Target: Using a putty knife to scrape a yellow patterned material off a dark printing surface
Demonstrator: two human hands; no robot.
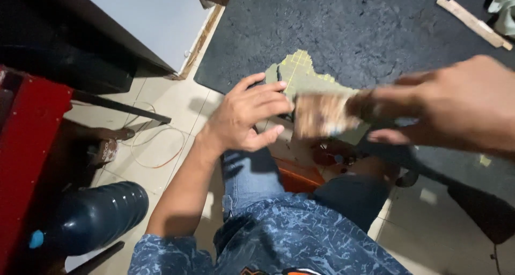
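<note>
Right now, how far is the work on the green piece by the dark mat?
Done: nothing finished can be made out; the green gridded piece lies partly on the dark mat. In hand: the left hand presses its edge with spread fingers, and the right hand holds a blurred tan block over it. Left: the picture cannot settle this. A wooden strip lies untouched farther off on the mat.

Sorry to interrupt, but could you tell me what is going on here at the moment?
A person in jeans is bent over a dark mat on a tiled floor. Their left hand rests with spread fingers at the edge of a torn greenish gridded sheet lying on the mat. Their right hand holds a blurred tan block just beside the left hand, above the sheet. A wooden strip lies farther off on the mat, and a dark bottle lies on the floor at the left.
</note>
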